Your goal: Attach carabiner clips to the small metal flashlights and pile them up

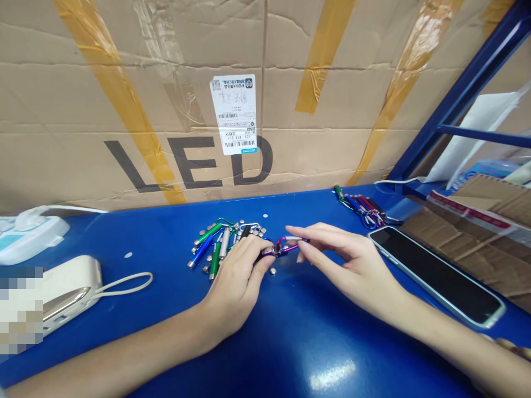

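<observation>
Pinched between the thumb and fingers of my left hand is a small purple keychain flashlight, its barrel mostly covered by the fingers. A purple carabiner clip sticks out from it to the right. My right hand closes thumb and fingertips on the clip's far end. Close to my left hand lie a blue flashlight, green flashlights and a silver flashlight. Several button cells are scattered among them, and one button cell lies just below my fingers.
More keychain flashlights lie together at the back right. A phone rests beside my right forearm. On the left are a white power bank with a loop cable and a white power strip. A large cardboard box stands behind.
</observation>
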`<state>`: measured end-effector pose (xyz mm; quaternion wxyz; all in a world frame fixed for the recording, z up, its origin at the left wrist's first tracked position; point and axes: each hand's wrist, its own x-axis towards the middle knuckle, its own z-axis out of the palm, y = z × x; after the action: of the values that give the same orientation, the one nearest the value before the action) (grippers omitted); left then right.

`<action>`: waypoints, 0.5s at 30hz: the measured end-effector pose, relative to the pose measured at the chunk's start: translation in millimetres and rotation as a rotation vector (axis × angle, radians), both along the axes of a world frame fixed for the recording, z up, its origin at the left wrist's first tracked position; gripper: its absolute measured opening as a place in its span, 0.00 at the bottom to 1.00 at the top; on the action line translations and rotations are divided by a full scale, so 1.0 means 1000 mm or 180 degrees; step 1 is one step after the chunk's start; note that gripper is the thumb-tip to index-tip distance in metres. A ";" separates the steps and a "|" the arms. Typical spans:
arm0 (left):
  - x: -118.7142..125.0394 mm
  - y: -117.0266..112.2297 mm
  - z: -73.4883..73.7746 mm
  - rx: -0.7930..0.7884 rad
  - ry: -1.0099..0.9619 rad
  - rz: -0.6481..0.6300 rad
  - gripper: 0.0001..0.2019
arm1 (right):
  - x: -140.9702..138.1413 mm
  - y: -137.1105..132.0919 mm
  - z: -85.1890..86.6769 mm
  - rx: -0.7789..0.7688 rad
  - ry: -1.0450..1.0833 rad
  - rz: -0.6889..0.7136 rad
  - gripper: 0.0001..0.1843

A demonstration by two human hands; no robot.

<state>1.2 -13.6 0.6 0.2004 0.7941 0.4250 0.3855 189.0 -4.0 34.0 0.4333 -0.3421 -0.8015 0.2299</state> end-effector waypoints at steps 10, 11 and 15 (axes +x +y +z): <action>0.000 -0.003 0.000 -0.0013 -0.0036 0.0076 0.09 | 0.008 0.004 -0.009 0.0820 -0.0275 0.0168 0.13; 0.000 -0.004 0.001 -0.0022 -0.0021 0.0070 0.09 | 0.008 0.004 -0.009 0.0926 -0.0304 0.0161 0.13; -0.001 -0.004 0.003 -0.0076 0.0015 0.0136 0.09 | 0.009 0.003 -0.009 0.1136 -0.0396 0.0130 0.11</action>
<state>0.2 -17.8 3.7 0.2006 0.7833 0.4469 0.3827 197.8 -1.0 25.1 0.4321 -0.2570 -0.8615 0.0712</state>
